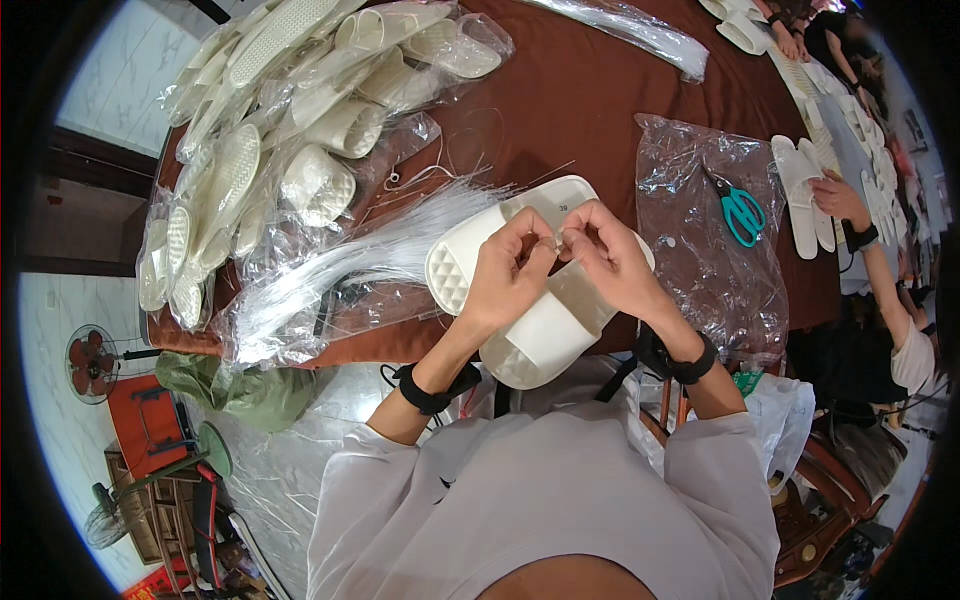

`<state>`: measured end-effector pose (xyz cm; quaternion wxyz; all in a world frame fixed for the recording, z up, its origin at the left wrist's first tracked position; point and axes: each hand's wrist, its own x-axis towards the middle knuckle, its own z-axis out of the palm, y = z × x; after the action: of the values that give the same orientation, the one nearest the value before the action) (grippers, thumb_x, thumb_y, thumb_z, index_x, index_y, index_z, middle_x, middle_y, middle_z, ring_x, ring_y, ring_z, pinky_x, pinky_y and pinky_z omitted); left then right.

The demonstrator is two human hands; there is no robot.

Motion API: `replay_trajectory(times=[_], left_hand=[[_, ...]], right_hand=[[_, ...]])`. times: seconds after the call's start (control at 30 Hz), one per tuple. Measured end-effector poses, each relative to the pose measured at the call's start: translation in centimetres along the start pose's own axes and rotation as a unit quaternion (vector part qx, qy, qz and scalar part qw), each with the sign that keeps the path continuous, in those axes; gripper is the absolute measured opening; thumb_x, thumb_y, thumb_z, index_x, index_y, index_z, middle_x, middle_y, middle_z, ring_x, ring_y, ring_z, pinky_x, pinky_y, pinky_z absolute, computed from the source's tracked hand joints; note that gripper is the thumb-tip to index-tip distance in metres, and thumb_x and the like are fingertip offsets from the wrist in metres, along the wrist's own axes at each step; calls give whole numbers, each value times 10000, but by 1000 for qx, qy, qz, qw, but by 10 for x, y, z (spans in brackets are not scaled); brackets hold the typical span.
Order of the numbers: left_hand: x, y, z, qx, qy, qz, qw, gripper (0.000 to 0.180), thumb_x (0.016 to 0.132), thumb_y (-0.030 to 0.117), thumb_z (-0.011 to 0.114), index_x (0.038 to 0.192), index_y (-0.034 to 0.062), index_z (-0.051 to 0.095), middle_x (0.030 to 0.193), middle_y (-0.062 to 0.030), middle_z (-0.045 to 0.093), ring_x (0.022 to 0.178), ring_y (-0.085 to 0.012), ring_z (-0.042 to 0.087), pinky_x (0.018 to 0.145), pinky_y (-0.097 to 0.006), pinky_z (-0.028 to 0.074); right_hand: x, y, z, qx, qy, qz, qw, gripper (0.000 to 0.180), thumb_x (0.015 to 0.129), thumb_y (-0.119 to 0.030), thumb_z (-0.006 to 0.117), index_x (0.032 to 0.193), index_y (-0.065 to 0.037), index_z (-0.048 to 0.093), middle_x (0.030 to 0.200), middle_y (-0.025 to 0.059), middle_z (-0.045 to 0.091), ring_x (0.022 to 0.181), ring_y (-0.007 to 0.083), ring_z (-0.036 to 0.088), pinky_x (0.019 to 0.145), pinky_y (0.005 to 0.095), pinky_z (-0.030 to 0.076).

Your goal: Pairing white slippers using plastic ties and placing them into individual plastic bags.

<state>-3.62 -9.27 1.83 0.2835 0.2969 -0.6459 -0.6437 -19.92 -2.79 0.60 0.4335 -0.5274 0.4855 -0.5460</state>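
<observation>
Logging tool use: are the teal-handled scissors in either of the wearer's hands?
No, the scissors lie on clear plastic, apart from the left hand and right hand at the white slippers.

A pair of slippers (550,335) is at the near edge of the worktop (580,110). To its left lies a bundle of strands (330,260), with a heap of bagged slippers (285,45) behind. To its right, scissors (727,192) lie on a plastic bag (700,290); a second bundle (640,35) lies farther back.

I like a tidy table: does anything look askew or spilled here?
Mildly, yes: the bundle of clear strands left of the left hand fans out unevenly, with loose ends straying over the brown cloth. Nothing looks plainly spilled or damaged.
</observation>
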Motion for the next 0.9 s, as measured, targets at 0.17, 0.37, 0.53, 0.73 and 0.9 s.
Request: replay_trajectory(times=[0.17, 0.37, 0.53, 0.73, 0.9], left_hand=[[0, 3, -1, -2, 44, 41, 998, 67, 920, 55, 532, 857, 34, 532, 679, 59, 496, 605, -5, 380, 524, -196, 301], [0, 41, -28, -84, 73, -4, 994, 207, 943, 188, 605, 1100, 52, 603, 934, -7, 628, 829, -40, 545, 542, -176, 379], [1, 38, -29, 37, 148, 116, 981, 322, 898, 196, 661, 1180, 53, 596, 1078, -39, 644, 947, -119, 583, 638, -230, 465], [-37, 15, -49, 153, 162, 95, 970, 230, 873, 60, 621, 1100, 28, 636, 995, -52, 666, 815, -123, 610, 671, -248, 481], [-65, -5, -64, 162, 182, 38, 969, 193, 894, 43, 600, 1081, 25, 645, 957, -45, 674, 775, -78, 589, 647, -217, 469]], right_hand=[[-1, -6, -8, 15, 53, 53, 997, 44, 970, -33, 491, 1009, -12, 495, 898, 18, 530, 790, 88, 580, 715, 237, 502], [-15, -7, -40, -37, 121, 33, 991, 111, 969, -42, 503, 1076, -17, 514, 881, 18, 537, 753, 78, 567, 679, 228, 476], [-24, -30, -50, -46, 236, -13, 970, 118, 978, -71, 496, 1084, -37, 532, 807, -7, 502, 660, 52, 492, 602, 198, 432], [-50, -115, -66, 73, 323, -21, 943, 98, 974, -112, 493, 1037, -46, 527, 750, -46, 425, 514, 1, 303, 426, 162, 216], [-76, -159, -81, 216, 212, -65, 951, 155, 921, -129, 518, 835, -48, 417, 713, -18, 387, 447, -8, 265, 364, 153, 145]])
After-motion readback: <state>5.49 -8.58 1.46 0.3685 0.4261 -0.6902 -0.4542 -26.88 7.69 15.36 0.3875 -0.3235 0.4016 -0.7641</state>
